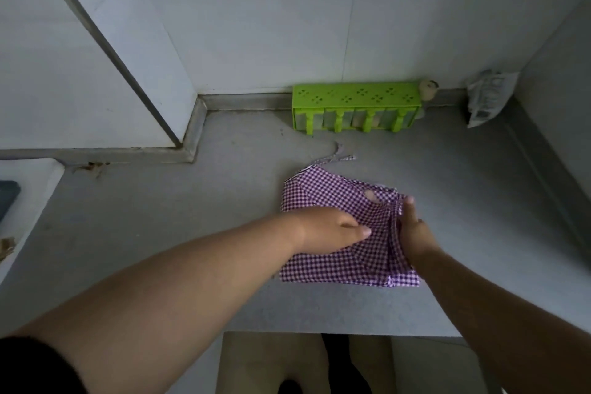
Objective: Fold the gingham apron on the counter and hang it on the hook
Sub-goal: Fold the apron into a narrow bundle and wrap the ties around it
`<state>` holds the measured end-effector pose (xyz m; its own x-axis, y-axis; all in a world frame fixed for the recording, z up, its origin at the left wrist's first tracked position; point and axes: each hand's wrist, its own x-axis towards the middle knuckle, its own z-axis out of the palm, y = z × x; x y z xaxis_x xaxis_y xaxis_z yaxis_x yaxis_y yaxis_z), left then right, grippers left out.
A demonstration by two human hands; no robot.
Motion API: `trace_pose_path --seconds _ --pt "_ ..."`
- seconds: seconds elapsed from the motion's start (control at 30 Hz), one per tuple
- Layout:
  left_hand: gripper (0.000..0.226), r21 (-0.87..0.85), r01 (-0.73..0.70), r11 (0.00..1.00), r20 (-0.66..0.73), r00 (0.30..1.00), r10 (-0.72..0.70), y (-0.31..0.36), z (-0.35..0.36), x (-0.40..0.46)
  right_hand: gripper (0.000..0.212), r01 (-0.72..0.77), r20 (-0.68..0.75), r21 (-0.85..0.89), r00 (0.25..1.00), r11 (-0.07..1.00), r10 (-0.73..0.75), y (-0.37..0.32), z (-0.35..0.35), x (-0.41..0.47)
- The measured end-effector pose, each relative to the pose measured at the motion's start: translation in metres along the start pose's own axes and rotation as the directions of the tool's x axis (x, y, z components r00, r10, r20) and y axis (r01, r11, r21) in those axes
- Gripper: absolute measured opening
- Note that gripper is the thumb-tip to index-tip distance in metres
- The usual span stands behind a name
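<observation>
Grey speckled counter (160, 233) is filling most of the view, running back to a pale tiled wall and into a corner at the far right, and the gingham apron (323, 198) is lying on it toward the front right, a little back from the front edge, already gathered into a compact, roughly square bundle of purple and white check. The left hand (332, 229) is lying across the bundle's left half, fingers pointing right and pressing the cloth down, though whether they are pinching a layer cannot be told from here. The right hand (412, 230) is working at the bundle's right edge, its fingers tucked among the bunched layers and seemingly gripping them, with one fingertip showing through the cloth further up. A thin strap (332, 159) is trailing loose from the bundle's far edge onto the bare counter. The step in hand looks to be a late fold, with the hanging not yet begun. The next move probably calls for flattening the right-hand pleats, then freeing the strap or a loop to go over the hook, which is not in view, so the person will have to turn or look up to find it. Beyond the apron, a bright green rack (356, 105) is standing against the back edge, a small beige object (428, 89) is sitting at its right end, and a crumpled white packet (487, 96) is leaning in the far right corner.
</observation>
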<state>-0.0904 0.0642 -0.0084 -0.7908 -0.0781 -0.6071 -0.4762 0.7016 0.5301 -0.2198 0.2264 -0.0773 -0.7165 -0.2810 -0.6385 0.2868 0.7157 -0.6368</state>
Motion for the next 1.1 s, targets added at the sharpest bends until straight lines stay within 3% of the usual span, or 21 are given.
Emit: trace_pose_path --seconds 0.07,0.17,0.23,0.37,0.47,0.5,0.57,0.63,0.7,0.87,0.97,1.1 --pt "0.042 0.195 -0.003 0.981 0.022 1.000 -0.002 -0.012 0.010 0.012 0.090 -0.022 0.046 -0.075 0.999 0.997 0.025 0.003 -0.006 -0.002" --pt "0.050 0.433 0.069 0.899 -0.038 0.998 -0.058 -0.036 0.019 0.023 0.065 0.128 0.101 -0.380 0.990 0.916 -0.097 0.012 -0.009 0.000" --pt "0.070 0.436 0.120 0.892 -0.048 0.993 -0.110 -0.049 0.024 0.029 0.058 0.172 0.080 -0.449 0.985 0.877 -0.152 0.021 -0.010 0.008" --pt "0.101 0.483 0.159 0.861 -0.027 0.986 -0.166 -0.064 0.031 0.044 0.059 0.071 -0.048 -0.514 0.993 0.855 -0.111 0.031 -0.003 0.014" --pt "0.109 0.541 0.138 0.830 -0.030 0.989 -0.144 -0.069 0.038 0.057 0.063 0.179 -0.141 -0.715 0.910 0.676 -0.390 0.032 0.005 0.006" --pt "0.111 0.563 0.133 0.816 -0.039 0.990 -0.135 -0.071 0.042 0.061 0.066 0.265 -0.096 -0.738 0.869 0.620 -0.485 0.027 0.008 0.000" --pt "0.118 0.596 0.133 0.792 -0.057 0.991 -0.124 -0.075 0.048 0.070 0.067 0.468 0.123 -0.767 0.779 0.440 -0.615 0.016 0.018 -0.006" --pt "0.130 0.621 0.133 0.772 -0.080 0.991 -0.107 -0.081 0.054 0.078 0.065 0.635 0.374 -0.737 0.668 0.231 -0.643 0.009 0.039 -0.005" --pt "0.143 0.645 0.137 0.752 -0.110 0.990 -0.086 -0.093 0.059 0.087 0.065 0.706 0.491 -0.692 0.612 0.148 -0.620 0.009 0.064 0.007" --pt "0.149 0.546 0.081 0.834 -0.175 0.984 0.019 -0.120 0.065 0.088 0.074 0.567 0.356 -0.776 0.755 0.277 -0.550 0.024 0.061 0.058" --pt "0.144 0.501 0.048 0.864 -0.175 0.984 0.047 -0.126 0.063 0.086 0.075 0.491 0.270 -0.806 0.802 0.331 -0.533 0.030 0.036 0.079" --pt "0.148 0.467 0.037 0.884 -0.134 0.990 0.030 -0.126 0.063 0.088 0.069 0.440 0.257 -0.826 0.850 0.353 -0.459 0.033 0.012 0.089"
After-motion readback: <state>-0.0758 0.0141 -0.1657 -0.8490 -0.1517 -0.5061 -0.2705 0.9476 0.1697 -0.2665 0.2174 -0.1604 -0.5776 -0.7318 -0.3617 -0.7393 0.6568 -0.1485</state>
